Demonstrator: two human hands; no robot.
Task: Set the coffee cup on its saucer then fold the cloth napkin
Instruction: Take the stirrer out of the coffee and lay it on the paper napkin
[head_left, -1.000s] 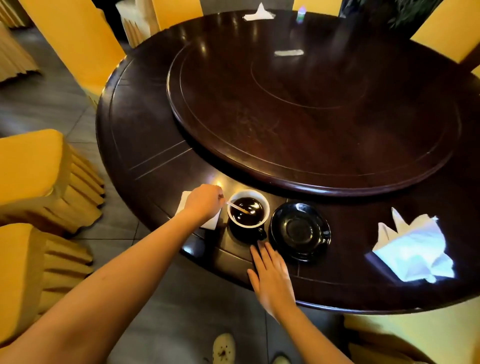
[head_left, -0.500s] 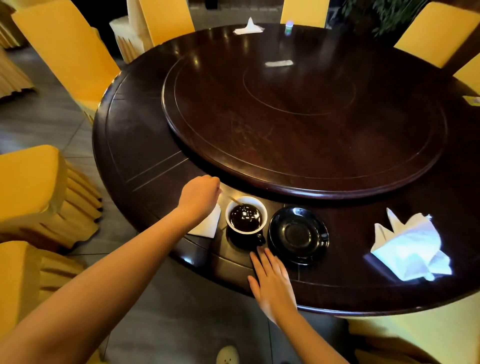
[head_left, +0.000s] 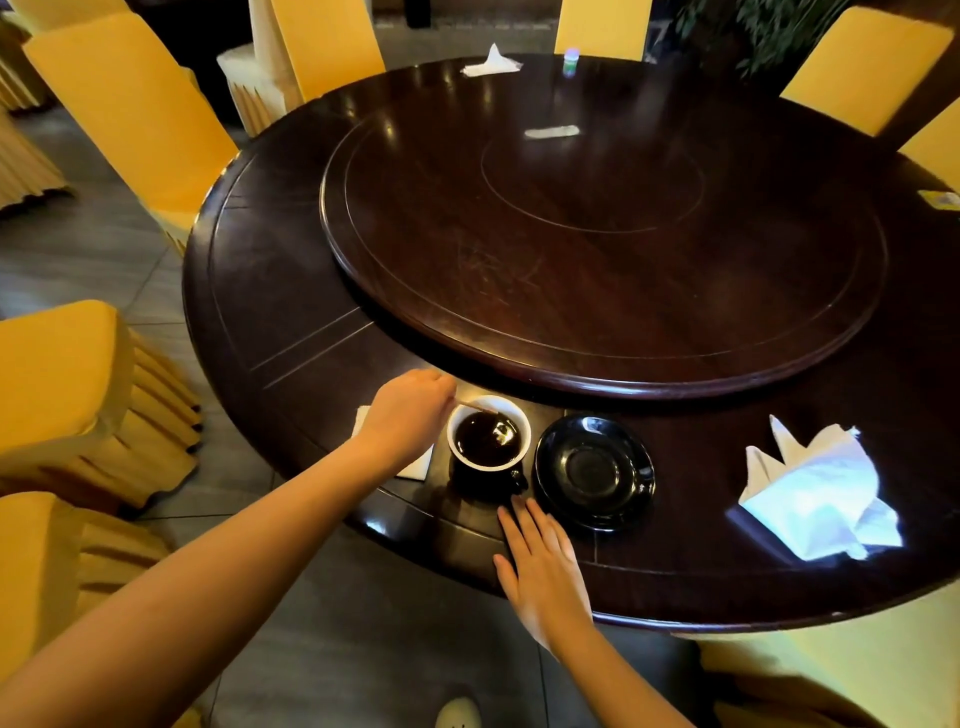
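A black coffee cup (head_left: 488, 441) with a white inside, full of dark coffee, stands on the table near its front edge. To its right lies a black saucer (head_left: 595, 470) with nothing on it. My left hand (head_left: 410, 415) is closed on a thin wooden stir stick (head_left: 475, 407) whose tip dips into the coffee. My right hand (head_left: 540, 566) lies flat on the table just in front of the cup, fingers apart. A crumpled white cloth napkin (head_left: 818, 501) sits at the right. A flat white paper napkin (head_left: 418, 465) lies under my left hand.
The round dark table (head_left: 291, 312) carries a large raised turntable (head_left: 597, 234) in its middle. Another white napkin (head_left: 491, 65) and a small bottle (head_left: 571, 56) sit at the far edge. Yellow-covered chairs (head_left: 57, 395) ring the table.
My left hand has kept moving the stick around inside the cup. The camera view shifted slightly. My right hand stayed flat in front of the cup.
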